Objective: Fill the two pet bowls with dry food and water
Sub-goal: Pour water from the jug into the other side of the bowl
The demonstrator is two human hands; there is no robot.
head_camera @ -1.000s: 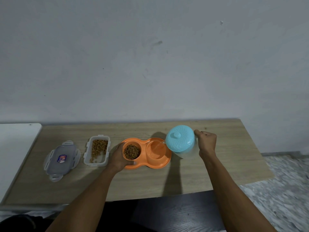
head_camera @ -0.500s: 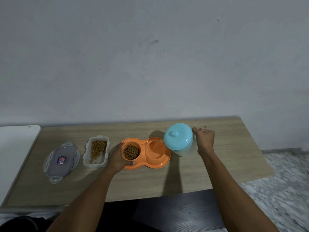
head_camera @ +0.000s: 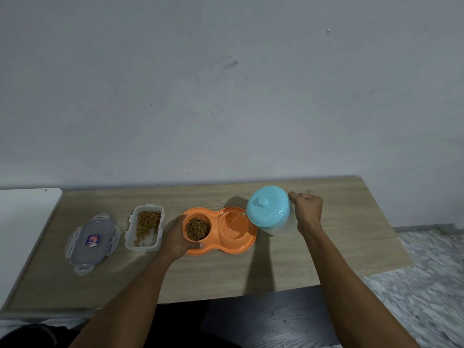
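Observation:
An orange double pet bowl [head_camera: 247,244] lies on the wooden table [head_camera: 339,247]. Its left bowl holds brown dry food [head_camera: 197,228]. My left hand [head_camera: 177,237] grips the bowl's left rim. My right hand [head_camera: 308,209] holds the handle of a clear water jug with a light blue lid [head_camera: 268,207], tilted to the left. A thin stream of water [head_camera: 236,219] runs from its spout into the right bowl.
A clear plastic food container [head_camera: 145,228] with some dry food stands left of the bowls. Its grey lid [head_camera: 91,241] lies further left. A white surface [head_camera: 22,217] adjoins the table's left end. A wall rises behind; speckled floor shows at right.
The hands, bowl and jug stay in the same places. The jug remains tilted and water keeps running into the right bowl.

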